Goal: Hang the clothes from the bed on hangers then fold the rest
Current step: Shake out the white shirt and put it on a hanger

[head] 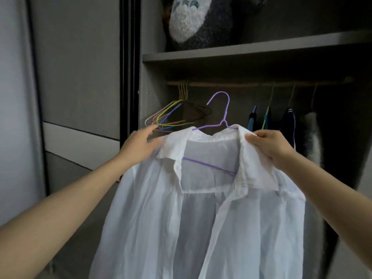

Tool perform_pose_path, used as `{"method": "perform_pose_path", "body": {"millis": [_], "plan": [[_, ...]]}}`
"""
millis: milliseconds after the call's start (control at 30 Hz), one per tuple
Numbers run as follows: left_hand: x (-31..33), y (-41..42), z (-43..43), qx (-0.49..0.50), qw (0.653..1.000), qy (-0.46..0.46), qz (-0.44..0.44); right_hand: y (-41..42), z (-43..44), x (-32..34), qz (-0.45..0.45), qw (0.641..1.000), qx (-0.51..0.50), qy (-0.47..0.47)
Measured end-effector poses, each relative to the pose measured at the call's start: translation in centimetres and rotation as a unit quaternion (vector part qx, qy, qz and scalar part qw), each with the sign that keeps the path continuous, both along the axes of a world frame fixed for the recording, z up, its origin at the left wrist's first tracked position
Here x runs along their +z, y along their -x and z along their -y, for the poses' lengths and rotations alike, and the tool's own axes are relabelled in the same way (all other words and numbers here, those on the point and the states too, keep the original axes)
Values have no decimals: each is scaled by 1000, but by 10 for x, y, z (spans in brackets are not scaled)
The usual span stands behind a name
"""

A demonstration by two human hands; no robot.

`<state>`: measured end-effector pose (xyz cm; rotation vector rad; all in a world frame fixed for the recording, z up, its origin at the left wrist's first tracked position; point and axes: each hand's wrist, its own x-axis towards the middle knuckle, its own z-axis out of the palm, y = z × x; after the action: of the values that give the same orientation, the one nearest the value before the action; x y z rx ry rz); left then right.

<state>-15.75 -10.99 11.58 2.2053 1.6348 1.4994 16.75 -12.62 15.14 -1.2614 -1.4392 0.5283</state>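
A thin white collared shirt (201, 208) hangs on a purple wire hanger (220, 109), held up in front of an open wardrobe. The hanger's hook sticks up above the collar, below the wooden rail (251, 83). My right hand (269, 143) grips the right side of the collar. My left hand (141, 146) is at the shirt's left shoulder, fingers mostly straight and blurred, touching the cloth.
Several empty coloured wire hangers (171, 115) hang at the rail's left end. Dark and grey garments (289, 125) hang at the right. A shelf (251, 49) above holds a fluffy grey and white cushion (193, 19). A sliding door (80, 87) stands at the left.
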Motion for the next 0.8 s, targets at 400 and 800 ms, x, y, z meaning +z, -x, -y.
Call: {"method": "perform_pose_path", "body": {"millis": [400, 800], "plan": [[-34, -35, -137, 139, 987, 17, -77, -26, -52, 14, -122, 981, -148, -24], [-1, -28, -224, 159, 979, -87, -97, 11, -90, 60, -239, 952, -193, -11]]}}
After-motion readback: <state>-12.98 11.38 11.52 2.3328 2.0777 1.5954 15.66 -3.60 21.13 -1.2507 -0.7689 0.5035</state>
